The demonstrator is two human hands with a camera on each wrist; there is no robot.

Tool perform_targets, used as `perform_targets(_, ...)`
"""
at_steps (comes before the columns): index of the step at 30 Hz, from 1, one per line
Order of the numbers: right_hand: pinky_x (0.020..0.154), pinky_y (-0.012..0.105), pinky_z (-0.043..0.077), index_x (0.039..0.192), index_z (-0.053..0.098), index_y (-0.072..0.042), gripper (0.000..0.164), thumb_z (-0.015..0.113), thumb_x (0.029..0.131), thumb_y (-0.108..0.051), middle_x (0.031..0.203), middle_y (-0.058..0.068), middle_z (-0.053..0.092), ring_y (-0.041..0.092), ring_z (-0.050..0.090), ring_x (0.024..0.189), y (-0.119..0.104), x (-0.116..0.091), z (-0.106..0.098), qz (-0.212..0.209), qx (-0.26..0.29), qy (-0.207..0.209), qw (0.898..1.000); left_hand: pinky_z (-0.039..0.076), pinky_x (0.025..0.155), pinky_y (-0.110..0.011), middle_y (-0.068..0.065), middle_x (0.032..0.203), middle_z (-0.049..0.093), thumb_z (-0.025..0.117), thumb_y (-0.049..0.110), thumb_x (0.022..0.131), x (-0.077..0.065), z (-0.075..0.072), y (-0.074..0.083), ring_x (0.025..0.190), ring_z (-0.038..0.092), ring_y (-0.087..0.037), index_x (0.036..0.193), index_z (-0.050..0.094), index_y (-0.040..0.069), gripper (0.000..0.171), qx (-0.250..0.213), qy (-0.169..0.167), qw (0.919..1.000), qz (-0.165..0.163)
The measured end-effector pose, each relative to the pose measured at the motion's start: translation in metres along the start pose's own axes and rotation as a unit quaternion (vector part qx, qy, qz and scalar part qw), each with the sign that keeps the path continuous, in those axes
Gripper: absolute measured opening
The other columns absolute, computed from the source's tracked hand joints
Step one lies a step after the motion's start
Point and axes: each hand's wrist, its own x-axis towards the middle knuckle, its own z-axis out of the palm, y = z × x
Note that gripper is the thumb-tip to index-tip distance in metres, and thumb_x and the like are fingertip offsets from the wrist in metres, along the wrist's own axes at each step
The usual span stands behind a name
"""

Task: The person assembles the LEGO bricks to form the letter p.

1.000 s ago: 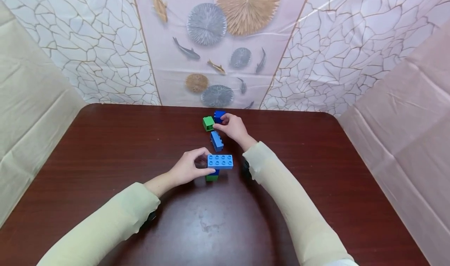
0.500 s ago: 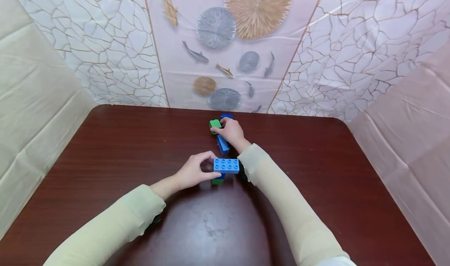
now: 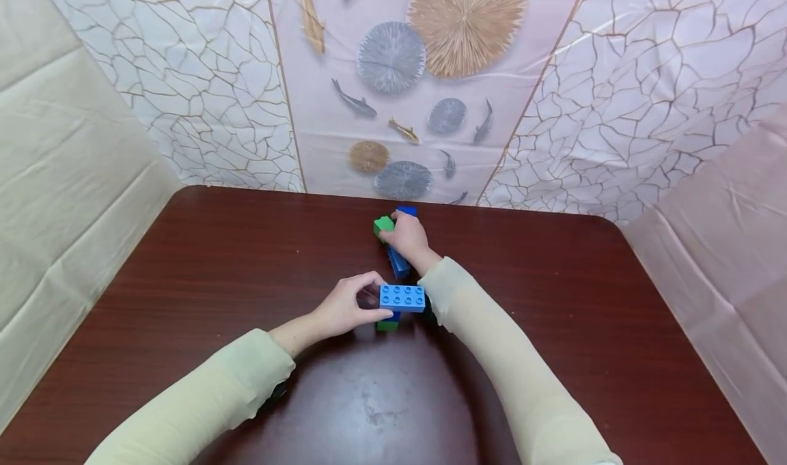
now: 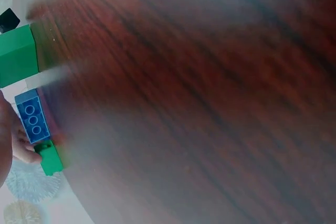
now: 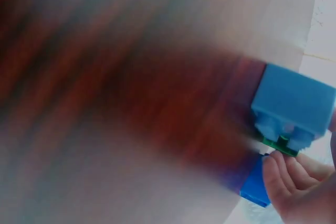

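Observation:
My left hand (image 3: 344, 308) holds a small stack of toy building bricks between thumb and fingers. A light blue eight-stud brick (image 3: 402, 298) tops it, over a dark blue brick (image 3: 394, 316) and a green brick (image 3: 387, 326) at the bottom. Farther back, my right hand (image 3: 408, 240) pinches a loose green brick (image 3: 382, 225), its fingers partly hidden behind the hand. Right behind that sits a loose dark blue brick (image 3: 407, 211). Under the right wrist lies another light blue brick (image 3: 398, 264) on its side; the left wrist view shows its hollow underside (image 4: 32, 116).
Everything lies on a dark red-brown wooden table (image 3: 246, 246). A patterned cloth backdrop (image 3: 393, 123) rises behind its far edge, and plain pale cloth (image 3: 61, 199) hangs at the sides. A small black object (image 4: 8, 20) shows at the left wrist view's edge.
My right hand has shifted from beside the far dark blue brick onto the loose green brick, its thumb and fingers closing together. The left hand stays at the stack. The head view has swung slightly.

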Motion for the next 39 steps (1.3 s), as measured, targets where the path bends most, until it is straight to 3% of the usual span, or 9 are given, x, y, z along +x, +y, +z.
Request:
perform_targets(7,0.082,0.035,0.053,0.119,0.058,-0.003,0.048,0.065,0.083,-0.034,0.111,0.011,0.064,0.022,0.059,0.088,0.001,-0.004,-0.003,0.011,-0.036,-0.028,0.999,0.052,0.078,-0.021,-0.003,0.094,0.065,0.077,0.018,0.077,-0.001,-0.001,0.001,0.086,0.061,-0.011,0.097,0.058,0.012,0.028,0.003,0.001,1.0000,0.003)
perform_targets(15,0.083,0.035,0.053,0.117,0.060,-0.002,0.044,0.067,0.084,-0.030,0.112,0.013,0.065,0.023,0.060,0.091,0.008,-0.005,-0.005,0.006,-0.017,-0.002,1.000,0.052,0.078,-0.020,-0.003,0.093,0.066,0.077,0.017,0.077,-0.001,0.002,0.001,0.086,0.062,-0.011,0.096,0.058,0.012,0.027,-0.005,0.001,1.0000,0.001)
perform_targets(23,0.091,0.039,0.050,0.119,0.051,-0.001,0.046,0.066,0.083,-0.023,0.118,0.018,0.059,0.027,0.057,0.102,0.016,-0.009,-0.020,0.020,0.091,0.030,0.995,0.051,0.086,-0.030,0.000,0.095,0.066,0.077,0.021,0.077,-0.002,0.003,0.000,0.091,0.061,-0.011,0.097,0.058,0.015,0.028,0.009,0.006,0.9999,0.001)
perform_targets(30,0.096,0.041,0.047,0.127,0.050,-0.003,0.046,0.063,0.084,-0.015,0.121,0.018,0.056,0.028,0.053,0.108,0.023,-0.011,-0.038,-0.004,0.168,0.040,0.985,0.053,0.087,-0.032,-0.001,0.097,0.066,0.076,0.021,0.078,0.000,0.004,0.000,0.092,0.061,-0.014,0.098,0.057,0.014,0.028,0.009,0.001,1.0000,-0.001)
perform_targets(39,0.092,0.039,0.049,0.122,0.059,-0.007,0.044,0.069,0.085,-0.027,0.119,0.013,0.060,0.025,0.055,0.107,0.026,-0.019,-0.060,-0.016,0.223,0.043,0.974,0.054,0.086,-0.033,-0.005,0.099,0.066,0.076,0.018,0.079,0.002,0.002,0.001,0.094,0.062,-0.017,0.098,0.057,0.012,0.027,-0.011,-0.006,0.9998,-0.013)
